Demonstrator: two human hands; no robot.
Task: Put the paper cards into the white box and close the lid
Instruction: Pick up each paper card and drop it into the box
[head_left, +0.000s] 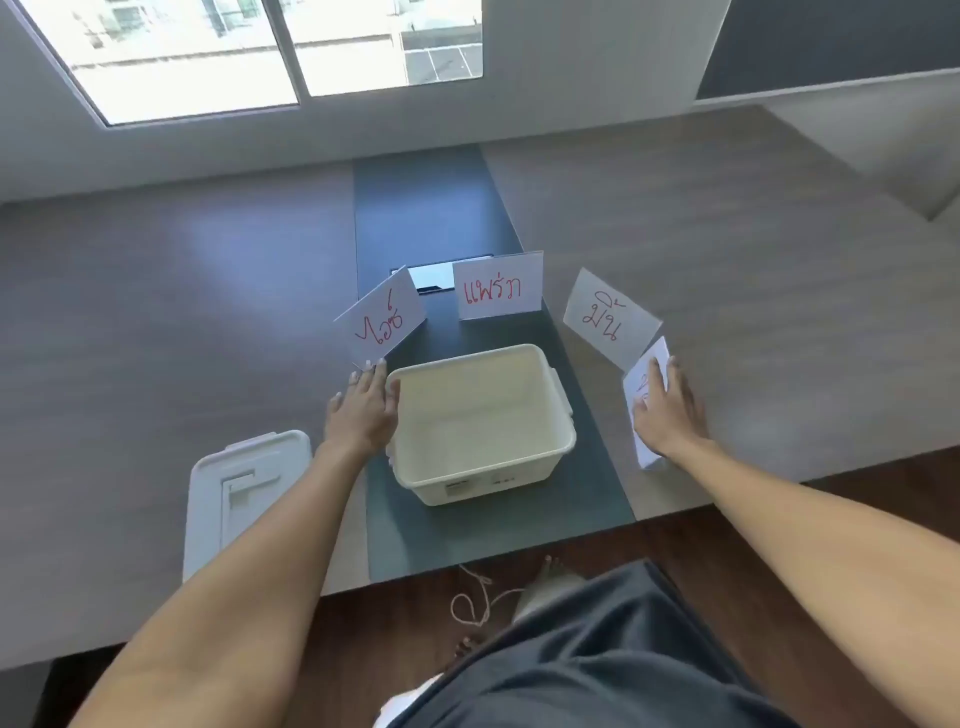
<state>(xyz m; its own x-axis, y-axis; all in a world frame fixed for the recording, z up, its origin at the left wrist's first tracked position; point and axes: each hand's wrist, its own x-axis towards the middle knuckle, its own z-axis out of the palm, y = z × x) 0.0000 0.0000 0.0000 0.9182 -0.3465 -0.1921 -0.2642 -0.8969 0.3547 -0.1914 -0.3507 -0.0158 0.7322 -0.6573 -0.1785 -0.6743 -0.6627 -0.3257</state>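
An open white box (563, 436) stands on the dark strip in the middle of the table; its inside looks bare. Its lid (244, 499) lies flat to the left. Three folded paper cards with red writing stand behind the box: one at the left (382, 317), one in the middle (497, 292), one at the right (608, 317). A further card (644, 415) lies near the right table edge. My left hand (361, 410) rests beside the box's left wall, fingertips at the left card's lower edge. My right hand (670, 410) lies on the near-right card, fingers curled over it.
The grey wooden table (156, 312) has a dark centre strip (431, 208) with a cable hatch (431, 275) behind the cards. Its front edge is close to my body. A loop of cord (475, 603) lies on the floor below. A wall and window are beyond the table.
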